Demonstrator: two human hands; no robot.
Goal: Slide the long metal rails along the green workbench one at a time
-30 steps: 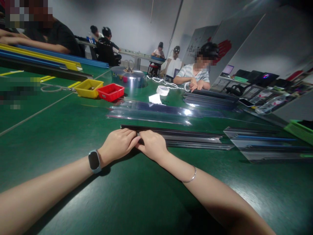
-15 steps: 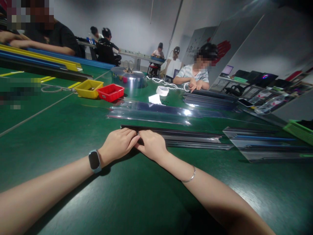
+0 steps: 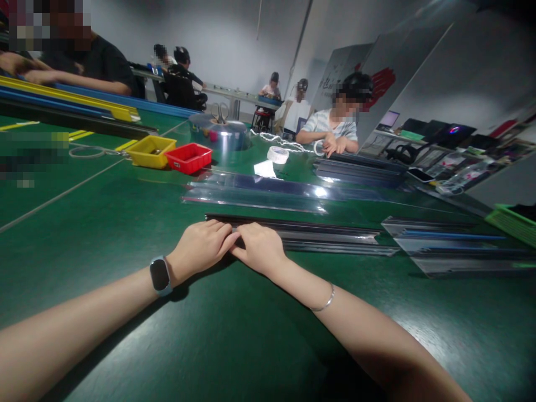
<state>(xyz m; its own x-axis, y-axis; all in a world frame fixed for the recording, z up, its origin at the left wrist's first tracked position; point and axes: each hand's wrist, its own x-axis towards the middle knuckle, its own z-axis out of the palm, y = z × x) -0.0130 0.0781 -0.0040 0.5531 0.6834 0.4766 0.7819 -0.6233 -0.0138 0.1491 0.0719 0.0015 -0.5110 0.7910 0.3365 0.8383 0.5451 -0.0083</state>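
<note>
"Head view: dark strip (image 3: 326, 237) first. Where is it found?"

"Flat on the green table (image 3: 104, 223), ahead of the wearer. Near its left end it is gripped by both hands. Whether one piece or several is lying there can't be told."

"Grip?"

"Narrow. By the left hand (image 3: 207, 245), watch side, the strip is held, fingers bent over it; by the right hand (image 3: 262, 245), bracelet side, it is held the same way. Thumbs are brought together on the near side. Fingertips are hidden, so how hard it is pressed can't be told."

"Changed?"

"Almost nothing. Over the last second the strip is kept in place and neither hand is lifted. To be read as a steady hold; no fresh stage is seen."

"Outward?"

"Clear strips (image 3: 255, 198) are laid just beyond; a strip bundle (image 3: 456, 245) is placed off the right end. Farther back: red tray (image 3: 189, 165), yellow tray (image 3: 151, 161), white tape roll (image 3: 277, 155)."

"Anything moved there?"

"At far left, a blue strip (image 3: 138, 100) is shifted slightly rightward beside a co-worker (image 3: 111, 64). Hands' work is unaffected, by judgement."
</note>
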